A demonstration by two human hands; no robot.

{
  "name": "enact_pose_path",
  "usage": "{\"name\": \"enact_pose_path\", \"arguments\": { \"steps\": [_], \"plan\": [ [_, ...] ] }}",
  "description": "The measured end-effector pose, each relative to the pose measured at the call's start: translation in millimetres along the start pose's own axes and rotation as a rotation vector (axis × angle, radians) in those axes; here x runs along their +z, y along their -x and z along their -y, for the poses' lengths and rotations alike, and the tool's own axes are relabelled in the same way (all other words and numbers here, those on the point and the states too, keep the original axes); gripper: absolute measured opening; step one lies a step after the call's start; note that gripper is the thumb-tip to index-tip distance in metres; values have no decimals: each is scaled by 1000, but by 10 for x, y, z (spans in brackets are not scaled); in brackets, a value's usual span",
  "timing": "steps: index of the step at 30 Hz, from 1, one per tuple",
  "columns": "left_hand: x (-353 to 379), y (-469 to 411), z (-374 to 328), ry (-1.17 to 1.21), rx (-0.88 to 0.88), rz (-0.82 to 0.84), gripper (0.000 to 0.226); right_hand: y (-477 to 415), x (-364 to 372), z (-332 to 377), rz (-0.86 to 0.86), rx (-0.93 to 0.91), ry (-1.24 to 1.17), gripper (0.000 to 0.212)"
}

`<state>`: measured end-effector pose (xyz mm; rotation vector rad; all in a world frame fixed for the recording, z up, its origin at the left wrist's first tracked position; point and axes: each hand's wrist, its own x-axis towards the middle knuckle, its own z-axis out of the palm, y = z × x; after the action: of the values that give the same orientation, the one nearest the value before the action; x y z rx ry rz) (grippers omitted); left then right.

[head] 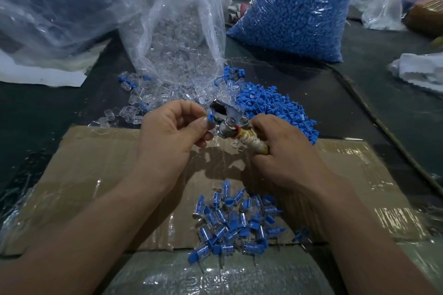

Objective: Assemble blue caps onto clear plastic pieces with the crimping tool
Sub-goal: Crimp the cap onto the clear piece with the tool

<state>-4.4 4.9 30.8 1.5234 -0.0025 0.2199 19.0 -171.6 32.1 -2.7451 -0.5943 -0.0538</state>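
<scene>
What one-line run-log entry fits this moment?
left hand pinches blue-capped piece | right hand grips crimping tool | finished pieces on cardboard

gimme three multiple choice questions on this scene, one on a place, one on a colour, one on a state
1. Where does the heap of finished pieces lie?
A. on the cardboard
B. in a metal tray
C. on the floor

2. What colour is the wrap on the handle of the crimping tool that the right hand grips?
A. green
B. purple
C. cream

3. What is the left hand doing?
A. lying flat
B. pinching a blue-capped piece
C. holding a pen

Answers: 1 A, the heap sits on the taped cardboard near the person; 2 C, cream wrap shows beside the fingers; 3 B, thumb and fingers close on the piece.
</scene>
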Motion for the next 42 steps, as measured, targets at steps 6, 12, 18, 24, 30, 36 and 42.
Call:
{"name": "enact_pose_path", "arguments": {
  "steps": [6, 12, 18, 24, 30, 36, 42],
  "plan": [
    [19, 23, -19, -63, 2, -38, 24, -42, 1, 10, 26, 5, -40, 19],
    [31, 39, -35, -129, 3, -59, 24, -59, 4, 20, 7, 8, -30, 20],
    [34, 45, -45, -164, 7, -78, 24, -39, 41, 30, -16, 16, -14, 20],
    [35, 45, -51, -164, -8, -73, 22, -36, 65, 19, -42, 17, 13, 23],
    [6, 15, -24, -139, 18, -103, 20, -23, 60, -38, -44, 35, 46, 30],
    [-88, 3, -78, -16, 26, 118, 5, -22, 30, -78, 19, 55, 49, 34],
    [-7, 87, -89, -101, -80, 440, 10, -39, 4, -61, 91, 75, 23, 63]
  ]
}}
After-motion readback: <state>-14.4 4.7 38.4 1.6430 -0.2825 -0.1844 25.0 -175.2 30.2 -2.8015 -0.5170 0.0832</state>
